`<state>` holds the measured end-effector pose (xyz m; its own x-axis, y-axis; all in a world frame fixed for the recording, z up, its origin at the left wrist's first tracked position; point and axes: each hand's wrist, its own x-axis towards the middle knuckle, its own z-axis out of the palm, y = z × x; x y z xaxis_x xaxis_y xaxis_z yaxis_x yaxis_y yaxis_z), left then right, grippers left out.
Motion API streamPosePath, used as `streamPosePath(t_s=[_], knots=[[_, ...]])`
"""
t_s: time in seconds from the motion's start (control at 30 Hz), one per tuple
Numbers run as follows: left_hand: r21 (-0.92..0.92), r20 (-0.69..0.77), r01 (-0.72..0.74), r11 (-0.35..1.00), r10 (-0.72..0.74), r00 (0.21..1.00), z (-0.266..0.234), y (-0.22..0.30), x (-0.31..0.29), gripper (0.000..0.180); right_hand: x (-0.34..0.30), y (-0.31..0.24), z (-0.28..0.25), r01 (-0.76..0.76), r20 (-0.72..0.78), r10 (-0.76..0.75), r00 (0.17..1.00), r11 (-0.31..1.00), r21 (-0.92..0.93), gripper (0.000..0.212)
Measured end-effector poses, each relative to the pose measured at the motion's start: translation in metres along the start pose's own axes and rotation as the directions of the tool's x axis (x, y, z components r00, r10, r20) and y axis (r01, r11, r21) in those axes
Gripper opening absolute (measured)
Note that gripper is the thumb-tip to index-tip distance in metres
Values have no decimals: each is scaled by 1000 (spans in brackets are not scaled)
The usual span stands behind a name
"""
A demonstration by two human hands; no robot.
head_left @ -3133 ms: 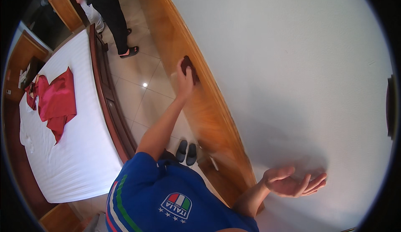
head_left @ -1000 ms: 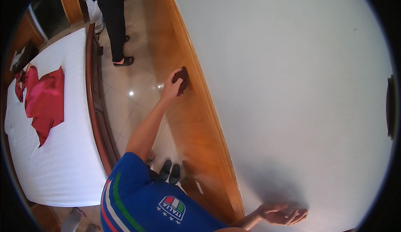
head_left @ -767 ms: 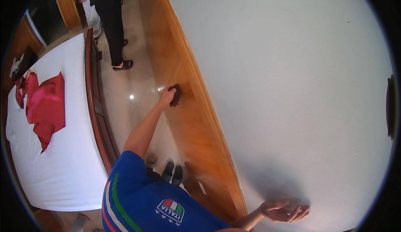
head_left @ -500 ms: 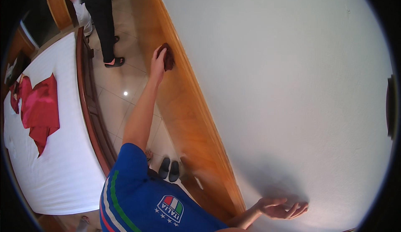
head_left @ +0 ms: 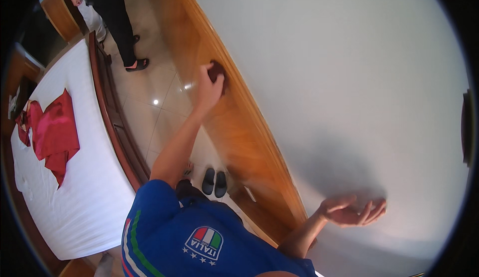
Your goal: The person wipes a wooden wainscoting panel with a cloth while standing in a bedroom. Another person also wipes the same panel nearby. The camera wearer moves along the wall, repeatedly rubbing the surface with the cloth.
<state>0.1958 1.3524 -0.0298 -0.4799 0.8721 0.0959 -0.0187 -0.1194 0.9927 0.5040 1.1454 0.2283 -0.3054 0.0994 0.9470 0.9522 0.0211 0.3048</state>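
Observation:
My left hand (head_left: 210,88) reaches out ahead on a bare, stretched arm. Its fingers are bent round a dark maroon cloth (head_left: 216,72), bunched up and held against the orange-brown wood panel (head_left: 238,127) just under the panel's top moulding. To the lower right, my right hand (head_left: 352,211) is raised beside the pale wall (head_left: 344,77), palm turned up and fingers loosely spread. Nothing lies in it. Whether its fingertips touch the wall I cannot tell.
A bed with a white sheet (head_left: 90,197) and dark wood frame (head_left: 111,122) stands at left, with red satin fabric (head_left: 57,132) on it. Black slippers (head_left: 214,182) lie on the tiled floor (head_left: 144,90). Farther off stand people, one in black trousers (head_left: 112,22).
My left hand has shifted with the cloth along the panel, nearer to me, and its elbow bends more. My right hand sits higher in view, still open. The whole view has shifted somewhat.

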Motion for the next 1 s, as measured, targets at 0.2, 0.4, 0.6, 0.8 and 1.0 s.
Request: streamPosePath(t_s=[0.2,0.4,0.6,0.8,1.0], knots=[[-148,346,259,954,-195,918,16,30,-135,41,-5,5,-6,-38,69,29,997,991,128,41],[-215,105,10,976,13,994,-2,55,-101,40,-21,38,-81,-283,-6,332,943,815,506,30],[160,31,-182,970,179,983,18,46,-71,47,-32,97,-168,-370,-49,402,915,880,299,32],[142,82,-242,960,233,969,68,54,-206,52,-35,122,-182,-436,-76,477,876,849,299,31],[120,532,-724,679,572,625,57,68,-312,59,-42,130,-152,-391,-149,446,883,872,294,31]])
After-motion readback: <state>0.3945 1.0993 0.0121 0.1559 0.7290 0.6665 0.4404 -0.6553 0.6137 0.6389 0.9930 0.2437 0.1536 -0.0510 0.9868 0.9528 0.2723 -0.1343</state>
